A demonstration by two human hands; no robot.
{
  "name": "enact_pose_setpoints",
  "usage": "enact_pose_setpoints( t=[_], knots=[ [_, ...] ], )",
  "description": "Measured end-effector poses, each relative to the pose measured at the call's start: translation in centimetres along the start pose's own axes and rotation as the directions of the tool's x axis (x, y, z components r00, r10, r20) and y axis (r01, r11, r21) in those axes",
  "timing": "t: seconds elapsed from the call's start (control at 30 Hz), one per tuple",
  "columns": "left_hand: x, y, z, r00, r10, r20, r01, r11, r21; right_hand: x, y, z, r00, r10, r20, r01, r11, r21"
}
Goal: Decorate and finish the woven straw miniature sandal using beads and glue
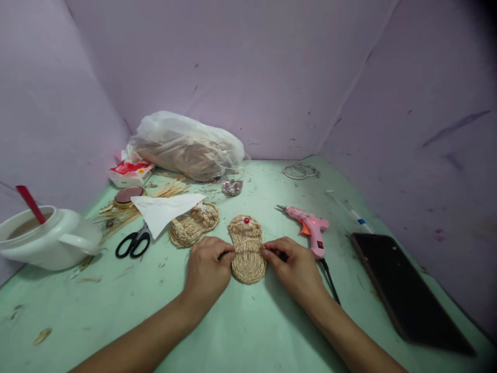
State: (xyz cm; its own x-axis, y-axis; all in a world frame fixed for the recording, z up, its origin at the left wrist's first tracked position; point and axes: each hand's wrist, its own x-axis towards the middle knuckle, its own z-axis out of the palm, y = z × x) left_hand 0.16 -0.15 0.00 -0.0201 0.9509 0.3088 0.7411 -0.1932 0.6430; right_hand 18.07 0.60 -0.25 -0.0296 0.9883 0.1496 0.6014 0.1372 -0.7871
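A small braided straw slipper sole (248, 264) lies flat in front of me, its long side pointing away, with a red bead (246, 220) near its far end. A band of straw crosses its middle. My left hand (209, 267) is closed in a pinch at the left edge, where the band ends. On the opposite edge, my right hand (297, 264) pinches the band's other end. Whether the fingertips grip only the band or the sole too is hard to see. Beyond my left hand lies a second straw slipper (188, 230), partly under white paper (165, 210).
Right of the sole lies a pink glue gun (310, 225) with a black cord; beyond it is a dark phone (407, 290). On the left are black-handled scissors (134, 244) and a white pot (77, 233). A plastic bag (186, 145) and a bead cup (232, 187) stand behind.
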Motion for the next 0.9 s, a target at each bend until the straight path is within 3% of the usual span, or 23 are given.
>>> enact_pose_setpoints(
  t=[0.57, 0.9],
  knots=[
    [-0.05, 0.33, -0.04, 0.999, -0.046, 0.003, 0.046, 0.998, 0.037, -0.13, 0.42, 0.49, 0.998, 0.061, -0.007, -0.061, 0.997, 0.053],
    [-0.14, 0.49, -0.15, 0.999, -0.036, 0.028, 0.034, 0.998, 0.055, -0.14, 0.50, 0.50, 1.000, 0.029, 0.004, -0.030, 0.999, 0.015]
  ],
)
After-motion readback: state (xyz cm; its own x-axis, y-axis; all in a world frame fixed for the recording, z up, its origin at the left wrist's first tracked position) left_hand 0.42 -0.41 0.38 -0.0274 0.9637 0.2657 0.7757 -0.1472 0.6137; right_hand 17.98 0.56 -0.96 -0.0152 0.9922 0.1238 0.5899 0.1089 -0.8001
